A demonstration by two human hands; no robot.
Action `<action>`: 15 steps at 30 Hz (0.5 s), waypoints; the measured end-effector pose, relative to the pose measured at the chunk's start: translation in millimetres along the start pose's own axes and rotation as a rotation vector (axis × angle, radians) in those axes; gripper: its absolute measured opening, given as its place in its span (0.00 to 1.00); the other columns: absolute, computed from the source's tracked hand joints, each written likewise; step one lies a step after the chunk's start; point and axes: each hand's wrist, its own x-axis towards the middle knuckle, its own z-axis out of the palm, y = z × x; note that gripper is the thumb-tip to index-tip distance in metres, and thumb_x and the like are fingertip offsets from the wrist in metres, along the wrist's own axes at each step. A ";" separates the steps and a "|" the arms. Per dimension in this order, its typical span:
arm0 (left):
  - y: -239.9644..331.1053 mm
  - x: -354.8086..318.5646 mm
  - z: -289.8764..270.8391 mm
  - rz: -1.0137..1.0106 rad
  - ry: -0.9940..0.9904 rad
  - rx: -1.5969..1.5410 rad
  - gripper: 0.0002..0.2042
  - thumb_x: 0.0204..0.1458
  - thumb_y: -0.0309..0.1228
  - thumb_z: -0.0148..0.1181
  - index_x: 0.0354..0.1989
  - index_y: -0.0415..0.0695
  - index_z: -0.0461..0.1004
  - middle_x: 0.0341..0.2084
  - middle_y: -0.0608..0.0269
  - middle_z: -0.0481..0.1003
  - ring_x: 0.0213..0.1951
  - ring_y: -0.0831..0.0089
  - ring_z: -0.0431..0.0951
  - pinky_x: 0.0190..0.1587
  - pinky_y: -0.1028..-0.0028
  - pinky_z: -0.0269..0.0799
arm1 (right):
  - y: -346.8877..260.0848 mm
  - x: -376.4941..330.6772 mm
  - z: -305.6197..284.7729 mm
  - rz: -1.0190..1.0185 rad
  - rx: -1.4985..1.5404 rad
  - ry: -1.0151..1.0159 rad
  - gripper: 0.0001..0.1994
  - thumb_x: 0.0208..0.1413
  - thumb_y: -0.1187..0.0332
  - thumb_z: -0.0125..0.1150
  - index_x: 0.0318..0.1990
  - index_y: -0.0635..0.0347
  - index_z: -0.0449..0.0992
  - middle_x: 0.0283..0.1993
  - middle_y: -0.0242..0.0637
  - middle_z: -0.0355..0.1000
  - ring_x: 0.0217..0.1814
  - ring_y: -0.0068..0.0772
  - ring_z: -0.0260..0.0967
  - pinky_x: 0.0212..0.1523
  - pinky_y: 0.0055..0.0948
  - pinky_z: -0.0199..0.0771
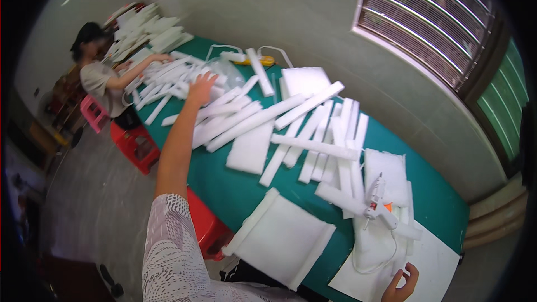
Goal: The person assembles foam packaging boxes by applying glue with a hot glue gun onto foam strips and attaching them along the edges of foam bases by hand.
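My left arm stretches far across the table, and my left hand [202, 88] is over the pile of white foam strips [168, 78] with its fingers spread. Whether it touches a strip I cannot tell. My right hand [401, 284] is at the lower right, fingers curled and apart, nothing visible in them, beside a white board [433, 251]. A white glue gun [377, 201] with a cord lies on foam pieces near that hand. Between my arms, at the near table edge, lies a square foam panel [285, 235] with strips along two opposite sides.
Many loose foam strips [319, 148] cover the middle of the green table [422, 173]. Foam blocks [305, 81] and a yellow tool [260, 61] lie near the wall. A co-worker [103, 78] handles strips at the far left. Red stools [134, 145] stand along the near side.
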 end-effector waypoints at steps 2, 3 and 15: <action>0.1 23.8 9.0 -0.040 -0.139 -0.074 0.33 0.42 0.23 0.60 0.61 0.58 0.61 0.58 0.63 0.62 0.61 0.61 0.60 0.57 0.39 0.56 | -1.1 -1.5 -1.7 0.029 -0.011 0.010 0.13 0.56 0.69 0.57 0.45 0.69 0.73 0.45 0.50 0.71 0.47 0.46 0.69 0.45 0.35 0.73; 3.9 35.1 11.6 -0.019 -0.117 -0.090 0.33 0.42 0.23 0.60 0.61 0.58 0.61 0.58 0.63 0.62 0.61 0.61 0.60 0.57 0.39 0.56 | -1.3 -2.0 -3.8 0.036 -0.006 -0.008 0.12 0.57 0.69 0.57 0.45 0.69 0.73 0.45 0.50 0.71 0.47 0.47 0.69 0.45 0.35 0.73; 70.6 -5.8 -102.6 0.207 0.407 -1.172 0.20 0.46 0.29 0.64 0.51 0.47 0.71 0.43 0.62 0.76 0.44 0.69 0.77 0.48 0.72 0.69 | -19.2 27.9 20.1 -0.089 0.099 -0.046 0.11 0.51 0.79 0.52 0.44 0.69 0.70 0.45 0.45 0.70 0.48 0.40 0.68 0.46 0.32 0.68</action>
